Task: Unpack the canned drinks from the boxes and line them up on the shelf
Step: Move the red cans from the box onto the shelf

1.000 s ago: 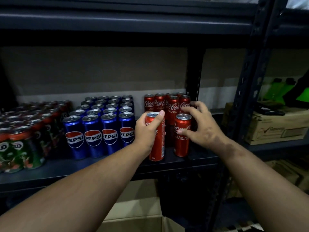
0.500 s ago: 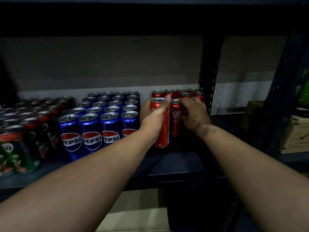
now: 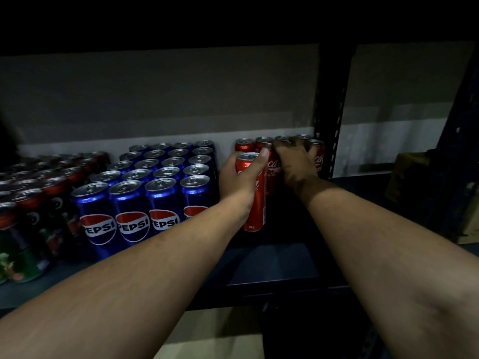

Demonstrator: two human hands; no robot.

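My left hand (image 3: pixel 239 178) grips a slim red cola can (image 3: pixel 255 200) that stands upright on the dark shelf (image 3: pixel 280 265). Just behind and to its right, my right hand (image 3: pixel 295 164) wraps a second red cola can (image 3: pixel 272 172), pressing it against the row of red cola cans (image 3: pixel 281 142) at the shelf's back. Most of that second can is hidden by my fingers. A block of blue Pepsi cans (image 3: pixel 155 182) stands to the left of my left hand.
Dark green and red cans (image 3: pixel 28 203) fill the shelf's left end. A black upright post (image 3: pixel 333 110) rises right behind the red cans. A cardboard box (image 3: pixel 220 340) shows under the shelf. Another box (image 3: pixel 469 218) sits in the right bay.
Both hands have pushed their red cans deeper into the shelf, toward the back row. The camera has come closer and lower, and the upper shelf has left the view.
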